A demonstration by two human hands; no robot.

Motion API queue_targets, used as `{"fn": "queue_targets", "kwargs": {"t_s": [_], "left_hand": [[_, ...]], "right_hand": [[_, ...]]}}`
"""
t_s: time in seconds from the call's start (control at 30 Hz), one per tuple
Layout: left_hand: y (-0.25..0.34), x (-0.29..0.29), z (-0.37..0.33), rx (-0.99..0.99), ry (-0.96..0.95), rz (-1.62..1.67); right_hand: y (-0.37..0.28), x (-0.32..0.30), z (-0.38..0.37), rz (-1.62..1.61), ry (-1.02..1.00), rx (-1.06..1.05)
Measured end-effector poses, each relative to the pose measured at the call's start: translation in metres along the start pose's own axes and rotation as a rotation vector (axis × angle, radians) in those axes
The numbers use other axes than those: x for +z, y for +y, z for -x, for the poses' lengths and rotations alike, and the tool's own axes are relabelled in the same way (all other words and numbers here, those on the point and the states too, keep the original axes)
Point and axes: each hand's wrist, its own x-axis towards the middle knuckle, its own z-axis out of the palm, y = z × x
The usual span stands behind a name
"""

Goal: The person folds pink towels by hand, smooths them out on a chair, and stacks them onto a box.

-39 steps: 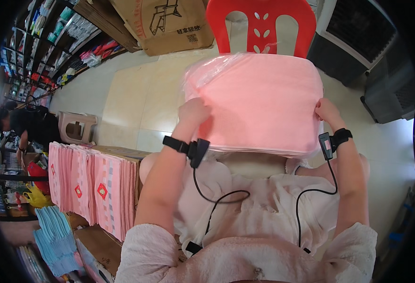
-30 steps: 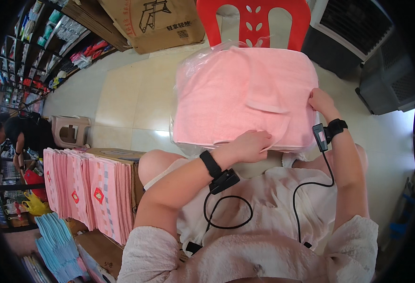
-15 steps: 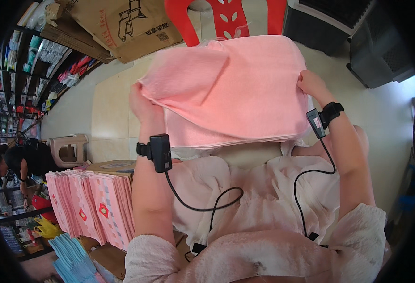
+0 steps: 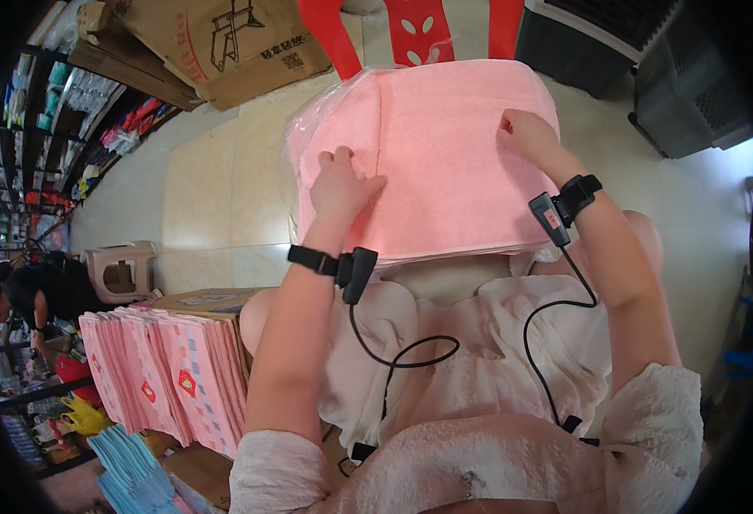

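my left hand (image 4: 340, 187) spread on towel (image 4: 458, 193), right hand (image 4: 531, 134) curled over it, grip unclear; i'd smooth evenly outward.

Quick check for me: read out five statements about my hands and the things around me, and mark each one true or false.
1. Your left hand is at the left part of the pink cloth stack, thumb spread from the fingers. True.
2. Your right hand rests on your knee. False: the right hand is at the upper right part of the same stack.
3. Light blue cloths show at the lower left of the view. True.
4. The chair beyond the stack is white. False: the chair is red.
5. Both your wrists wear black straps. True.
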Motion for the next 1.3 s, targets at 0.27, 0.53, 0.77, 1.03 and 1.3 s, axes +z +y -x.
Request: {"fn": "queue_targets", "kwargs": {"t_s": [0.27,0.53,0.77,1.03,1.3], "left_hand": [[0.016,-0.018,-0.009,-0.303,-0.478,1.363],[0.039,-0.015,0.0,-0.25,-0.613,1.471],[0.039,-0.011,0.003,-0.34,-0.67,1.422],[0.036,-0.011,0.004,-0.348,-0.635,1.426],[0.018,-0.02,0.012,-0.384,-0.543,1.31]], "right_hand": [[-0.046,0.006,0.003,-0.927,-0.351,0.001],[-0.086,0.002,0.013,-0.986,-0.169,-0.258],[-0.091,0.0,0.015,-0.811,-0.106,-0.354],[-0.015,-0.042,-0.027,-0.816,0.254,-0.155],[0.177,-0.082,0.005,0.209,0.43,0.627]]}}
